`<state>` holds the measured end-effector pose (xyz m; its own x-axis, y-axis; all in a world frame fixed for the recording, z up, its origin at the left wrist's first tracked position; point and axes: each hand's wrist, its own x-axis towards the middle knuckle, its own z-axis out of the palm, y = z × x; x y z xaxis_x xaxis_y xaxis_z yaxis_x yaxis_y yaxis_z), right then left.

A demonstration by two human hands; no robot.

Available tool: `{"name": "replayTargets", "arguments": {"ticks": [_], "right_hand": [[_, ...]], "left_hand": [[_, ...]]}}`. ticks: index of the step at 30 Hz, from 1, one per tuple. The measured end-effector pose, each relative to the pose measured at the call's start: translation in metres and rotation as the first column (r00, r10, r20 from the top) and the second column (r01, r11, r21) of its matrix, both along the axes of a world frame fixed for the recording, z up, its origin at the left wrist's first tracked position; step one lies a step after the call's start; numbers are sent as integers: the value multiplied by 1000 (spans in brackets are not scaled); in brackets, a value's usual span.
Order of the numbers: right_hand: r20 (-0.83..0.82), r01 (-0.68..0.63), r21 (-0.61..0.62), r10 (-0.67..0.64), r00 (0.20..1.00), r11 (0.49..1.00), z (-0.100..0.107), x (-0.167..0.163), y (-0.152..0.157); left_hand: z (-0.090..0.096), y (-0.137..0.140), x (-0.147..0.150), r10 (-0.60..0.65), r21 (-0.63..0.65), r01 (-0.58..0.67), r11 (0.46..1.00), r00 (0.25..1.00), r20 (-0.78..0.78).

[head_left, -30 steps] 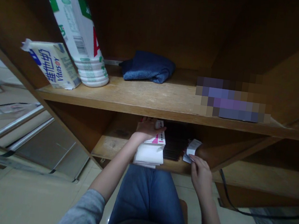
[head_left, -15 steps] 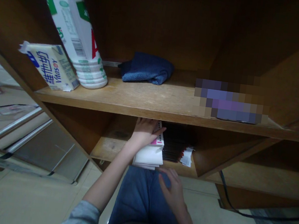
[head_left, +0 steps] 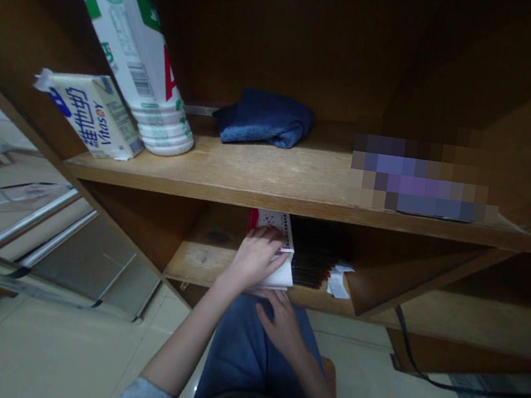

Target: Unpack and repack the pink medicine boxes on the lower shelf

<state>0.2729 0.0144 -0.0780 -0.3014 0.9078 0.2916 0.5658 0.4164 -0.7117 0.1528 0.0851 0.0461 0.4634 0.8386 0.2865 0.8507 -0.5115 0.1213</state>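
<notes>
On the lower shelf lies a stack of white papers or booklets (head_left: 286,272), with a pink-and-white printed cover (head_left: 275,220) at its far end. My left hand (head_left: 258,255) rests on top of it, fingers lying over the cover and thumb apart along the right side. At the stack's front edge is my right hand (head_left: 284,327), its fingertips close to or touching the edge and its thumb spread; the tips are partly hidden. Right beside the stack sits a row of dark, thin items (head_left: 312,257) with reddish ends, and a crumpled white paper (head_left: 340,281) next to them.
The upper shelf (head_left: 249,174) holds a tall white bottle (head_left: 140,71), a Vitasoy carton (head_left: 93,114), a folded blue cloth (head_left: 263,119) and a blurred-out item (head_left: 415,179). At left stands a metal-framed folding piece (head_left: 86,260). A black cable (head_left: 423,373) hangs at right.
My left hand has drawn back toward me along the stack, uncovering more of the pink cover. My right hand has moved left, up to the stack's front edge.
</notes>
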Motion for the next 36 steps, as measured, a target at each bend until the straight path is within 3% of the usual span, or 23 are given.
{"name": "replayTargets", "arguments": {"ticks": [6, 18, 22, 26, 29, 31, 34, 36], "right_hand": [[174, -49, -96, 65, 983, 994, -12, -10, 13], [281, -119, -17, 119, 952, 993, -14, -26, 54], [262, -133, -16, 132, 956, 991, -9, -30, 61], [121, -150, 72, 140, 983, 986, 9, -19, 45], [-61, -25, 202, 38, 997, 979, 37, 7, 28], [-160, 151, 288, -108, 981, 946, 57, 32, 22], [-205, 489, 359, -444, 872, 795, 79, 72, 31], [-86, 558, 385, -573, 815, 736, 86, 93, 45]], "left_hand": [[-8, 6, -5, -1, 59, -3, 998, 998, 55], [-18, 29, -19, 14, 94, -23, 995, 996, 90], [-20, 36, -19, 26, 96, -37, 995, 993, 114], [-18, 29, -14, 16, 106, -39, 994, 979, 203], [-16, 12, -4, -41, 118, -12, 993, 897, 440], [-16, -2, 6, -37, 58, 3, 998, 795, 605], [-20, -21, 19, 89, -187, 71, 980, 684, 724], [-26, -30, 27, 134, -332, 166, 929, 684, 717]]}}
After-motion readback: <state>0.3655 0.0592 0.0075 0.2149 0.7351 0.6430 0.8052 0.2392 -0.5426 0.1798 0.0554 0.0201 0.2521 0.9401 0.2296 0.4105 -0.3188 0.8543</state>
